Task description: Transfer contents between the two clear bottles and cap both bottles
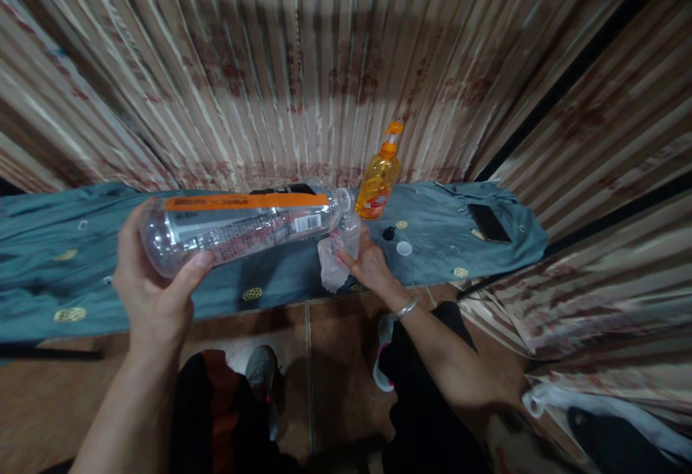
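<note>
Pleated curtain (324, 63) behind everything; the orange pump bottle (378, 179) stands in front of it, taken here as landmark. Teal cloth (292, 265) spreads beneath the pump bottle and out to both sides.

Large clear bottle (249, 222): left of the pump bottle, lying nearly level in the air, neck pointing toward it. Left hand (154, 294) wraps the base, thumb on the near side, fingers closed round it. Contents, if any, unclear.

Dark phone (489, 222): flat, well right of the pump bottle. Small clear bottle (350, 235): just left and nearer than the pump bottle, fingers of the right hand (370, 261) curled about it. Pale crumpled piece (331, 265) beside it; cannot tell whether also gripped. White disc (404, 248) and small black cap (388, 233) lie nearer than the pump bottle.

Step, as judged: bringing mouth to mouth, likely for pouring. Contact unclear. Next move calls for aligned necks, a steady right hand, a gradual left tilt.
</note>
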`<state>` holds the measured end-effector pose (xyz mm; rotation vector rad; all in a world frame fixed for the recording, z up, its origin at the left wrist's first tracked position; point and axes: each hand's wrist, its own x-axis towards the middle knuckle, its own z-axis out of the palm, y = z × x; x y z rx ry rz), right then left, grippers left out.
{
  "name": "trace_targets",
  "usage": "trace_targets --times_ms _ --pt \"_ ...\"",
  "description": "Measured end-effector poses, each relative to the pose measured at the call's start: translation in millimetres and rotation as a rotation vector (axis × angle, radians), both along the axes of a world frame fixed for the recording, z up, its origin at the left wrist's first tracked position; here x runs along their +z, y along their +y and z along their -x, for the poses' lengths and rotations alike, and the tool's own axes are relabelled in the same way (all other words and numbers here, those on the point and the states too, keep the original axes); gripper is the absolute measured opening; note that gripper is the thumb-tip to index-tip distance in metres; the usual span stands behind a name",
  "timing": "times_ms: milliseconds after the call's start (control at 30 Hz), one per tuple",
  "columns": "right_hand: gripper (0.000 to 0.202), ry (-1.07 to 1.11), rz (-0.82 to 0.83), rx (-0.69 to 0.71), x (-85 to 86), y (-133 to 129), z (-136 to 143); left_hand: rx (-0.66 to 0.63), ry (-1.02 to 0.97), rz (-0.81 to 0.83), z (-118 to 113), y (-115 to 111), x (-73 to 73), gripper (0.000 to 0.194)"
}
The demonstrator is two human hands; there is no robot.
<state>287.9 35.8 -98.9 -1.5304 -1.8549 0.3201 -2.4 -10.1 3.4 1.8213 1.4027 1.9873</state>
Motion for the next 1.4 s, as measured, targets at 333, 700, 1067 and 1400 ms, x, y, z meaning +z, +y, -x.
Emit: trace_targets --times_ms 333,700,1067,1400 --pt "0.068 0.015 0.029 0.008 5.4 -2.0 1.3 0.022 0.008 0.002 0.8 -1.4 -0.5 0.079" --pt "0.068 -0.004 0.022 0.002 5.9 -2.0 2.3 0.022 0.02 -0.005 2.2 -2.0 0.6 0.08" --pt "0.067 0.022 0.01 0.001 8.8 -3.7 3.7 0.02 0.005 0.007 4.1 -1.4 -2.3 0.08" --pt "0.068 0.014 -0.009 0.01 7.1 -3.2 3.2 0.021 0.007 0.017 3.7 -2.2 -1.2 0.081"
